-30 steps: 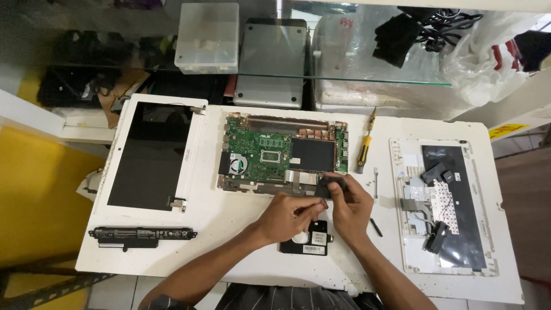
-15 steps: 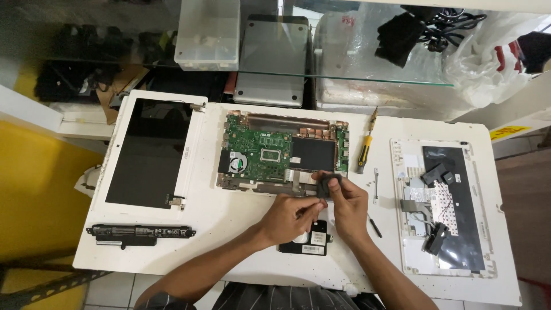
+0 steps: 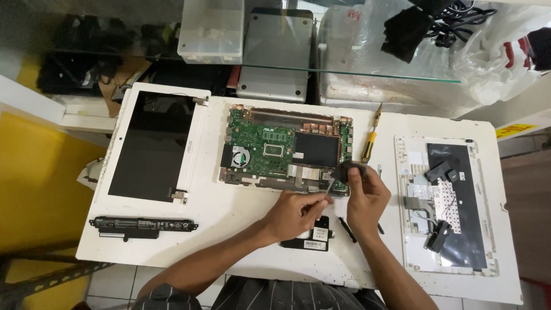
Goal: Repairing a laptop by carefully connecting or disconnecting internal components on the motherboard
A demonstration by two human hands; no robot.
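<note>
I see a white worktop (image 3: 241, 201) under a glass shelf; up there, a clear plastic box (image 3: 211, 31) whose contents I can't make out. My left hand (image 3: 295, 213) pinches a thin tool (image 3: 325, 185); my right hand (image 3: 365, 198) fingers grip a small black part (image 3: 346, 170) at the open laptop base (image 3: 285, 149).

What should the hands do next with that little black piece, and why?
Probably lift the black piece clear of the green board: the right hand pinches it at the board's corner while the left hand works a thin tool beneath it.
</note>
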